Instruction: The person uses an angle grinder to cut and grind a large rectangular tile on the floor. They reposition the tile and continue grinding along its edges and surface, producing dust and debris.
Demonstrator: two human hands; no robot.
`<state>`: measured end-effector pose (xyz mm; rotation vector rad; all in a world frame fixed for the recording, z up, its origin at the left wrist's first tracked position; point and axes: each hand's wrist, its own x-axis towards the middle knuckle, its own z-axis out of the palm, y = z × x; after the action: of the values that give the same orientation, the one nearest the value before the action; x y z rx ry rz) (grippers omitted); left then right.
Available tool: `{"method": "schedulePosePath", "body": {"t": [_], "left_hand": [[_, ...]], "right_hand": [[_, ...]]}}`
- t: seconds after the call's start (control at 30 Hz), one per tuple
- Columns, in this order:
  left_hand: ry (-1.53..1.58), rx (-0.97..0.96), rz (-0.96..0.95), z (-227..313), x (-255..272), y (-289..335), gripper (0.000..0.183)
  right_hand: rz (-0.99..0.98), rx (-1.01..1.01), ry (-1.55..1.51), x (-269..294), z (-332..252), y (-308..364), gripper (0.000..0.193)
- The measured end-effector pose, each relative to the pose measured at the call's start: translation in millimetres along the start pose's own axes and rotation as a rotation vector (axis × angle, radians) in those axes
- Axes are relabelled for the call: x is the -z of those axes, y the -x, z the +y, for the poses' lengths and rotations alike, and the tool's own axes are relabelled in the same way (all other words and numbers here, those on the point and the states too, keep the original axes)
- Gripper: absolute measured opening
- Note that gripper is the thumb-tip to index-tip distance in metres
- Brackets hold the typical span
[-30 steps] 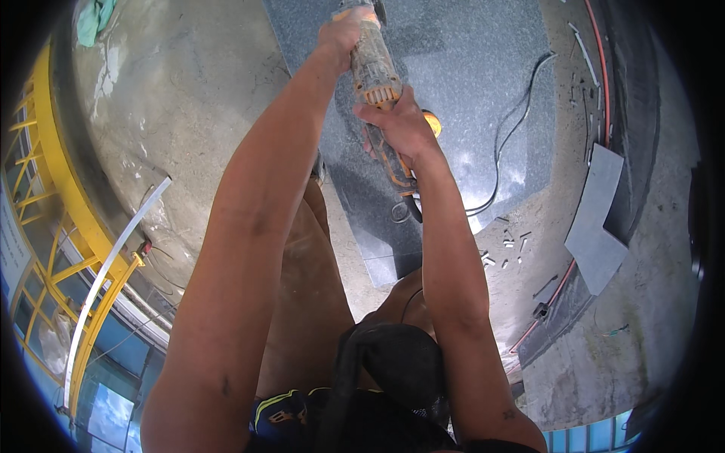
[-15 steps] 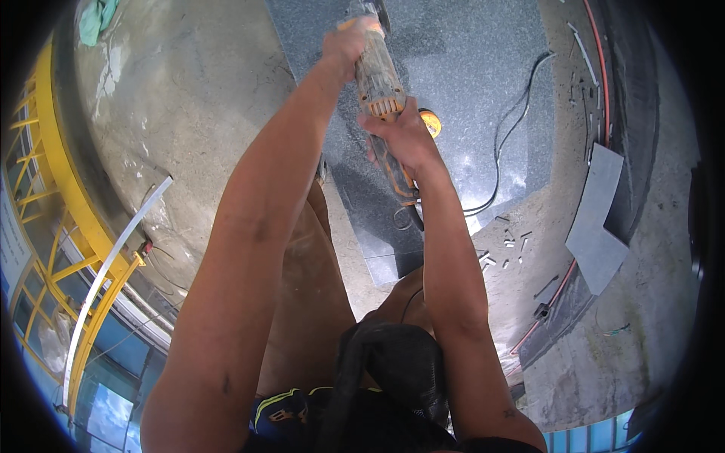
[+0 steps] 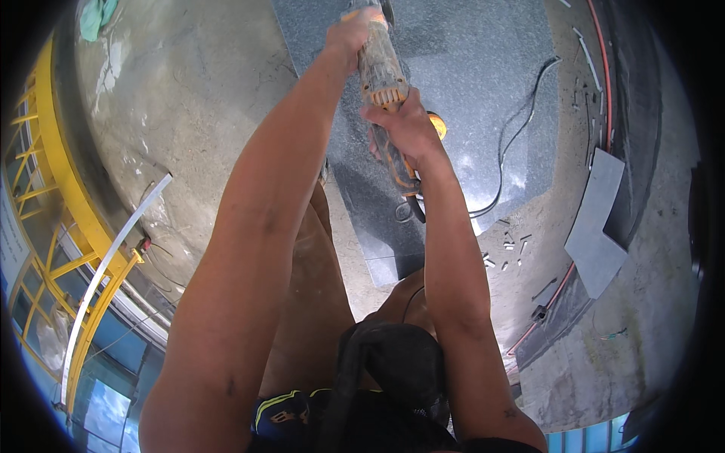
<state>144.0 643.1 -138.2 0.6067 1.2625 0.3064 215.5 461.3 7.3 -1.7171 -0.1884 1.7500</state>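
Note:
Both my hands hold a dusty grey-and-orange angle grinder (image 3: 381,66) over a large speckled grey stone slab (image 3: 468,53). My left hand (image 3: 352,34) is closed around its front end near the top of the view. My right hand (image 3: 411,130) wraps the rear handle, fingers partly hidden beneath it. The disc shows only as a dark edge beside the grinder's head, at the upper rim. Just right of my right hand lies a round yellow tape measure (image 3: 438,125), partly covered by the hand. A black power cord (image 3: 501,162) curves from the handle's end across the slab.
An L-shaped grey offcut (image 3: 596,226) lies to the right, near a red hose (image 3: 602,68). Small stone chips (image 3: 513,245) are scattered on the concrete floor (image 3: 204,83). A yellow metal frame (image 3: 64,174) and a long pale strip (image 3: 106,264) stand at the left.
The grinder and both hands have shifted slightly up and to the right. The handle's rear end has swung a little, and my right hand now covers more of the yellow tape measure.

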Motion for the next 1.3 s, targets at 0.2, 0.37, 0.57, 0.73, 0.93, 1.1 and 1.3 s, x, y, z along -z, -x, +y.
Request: {"method": "schedulePosePath", "body": {"t": [0.2,0.37,0.57,0.73,0.93,1.1,1.3], "left_hand": [[-0.037,-0.102,-0.078,-22.7,15.1,-43.4,0.017],[0.058,-0.047,-0.108,-15.3,15.3,-50.3,0.022],[0.012,-0.011,-0.075,-16.3,12.4,-32.5,0.025],[0.01,-0.01,0.032,-3.8,0.1,11.2,0.032],[-0.012,0.043,0.198,9.1,-21.3,60.6,0.043],[0.035,0.04,0.196,7.7,-22.9,67.6,0.05],[0.016,0.047,0.227,6.3,-26.2,75.1,0.049]], "right_hand": [[0.002,0.034,-0.018,-2.1,-7.4,-10.9,0.074],[0.014,-0.002,0.017,-1.4,-11.4,-20.1,0.076],[0.019,0.009,0.044,-0.7,-3.8,-9.4,0.077],[0.016,-0.012,0.039,0.9,2.3,4.8,0.076],[0.014,-0.004,-0.01,2.6,13.4,10.4,0.078],[0.014,-0.004,0.004,3.1,18.8,12.8,0.078],[0.005,-0.016,0.006,4.9,19.0,18.8,0.076]]}}
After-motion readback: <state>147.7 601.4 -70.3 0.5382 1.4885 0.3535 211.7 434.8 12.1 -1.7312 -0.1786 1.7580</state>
